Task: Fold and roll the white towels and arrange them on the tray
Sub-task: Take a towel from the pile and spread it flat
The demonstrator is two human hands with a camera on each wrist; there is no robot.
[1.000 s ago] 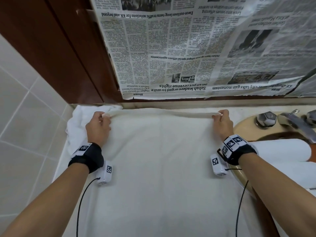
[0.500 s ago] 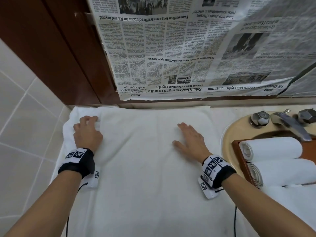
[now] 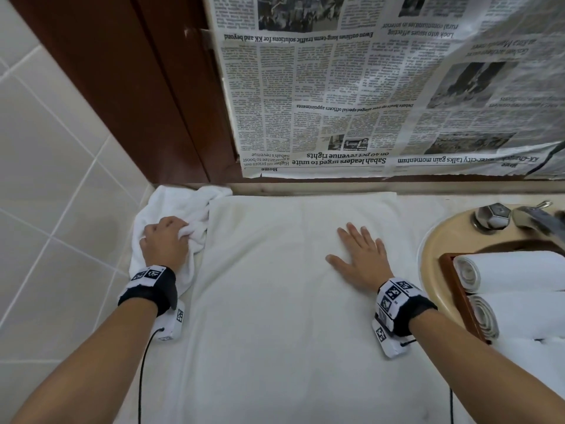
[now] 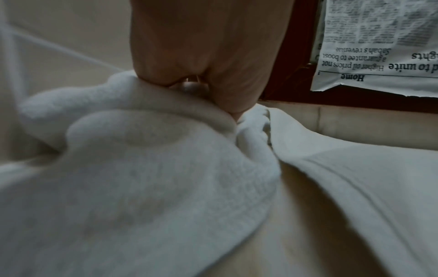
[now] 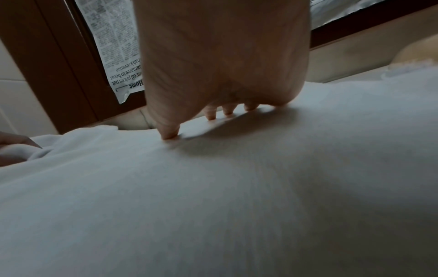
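A large white towel (image 3: 275, 301) (image 5: 213, 206) lies spread flat on the counter in front of me. My right hand (image 3: 359, 255) (image 5: 220, 110) rests flat on it with straight, spread fingers, right of its middle. A second, crumpled white towel (image 3: 180, 206) (image 4: 142, 178) is bunched at the counter's far left corner. My left hand (image 3: 166, 241) (image 4: 199, 90) grips a fold of it, fingers curled into the cloth. Two rolled white towels (image 3: 513, 270) lie side by side on a brown wooden tray (image 3: 449, 280) at the right, over the sink.
A beige sink basin (image 3: 434, 240) with a metal tap (image 3: 538, 218) and knob (image 3: 493, 214) is at the right. Newspaper (image 3: 382, 96) hangs on the back wall over dark wood framing (image 3: 146, 87). White wall tiles (image 3: 55, 194) close off the left side.
Both hands let go of the flat towel's far edge. The right hand moved inward and lay flat on it. The left hand moved left and gripped the crumpled towel in the corner.
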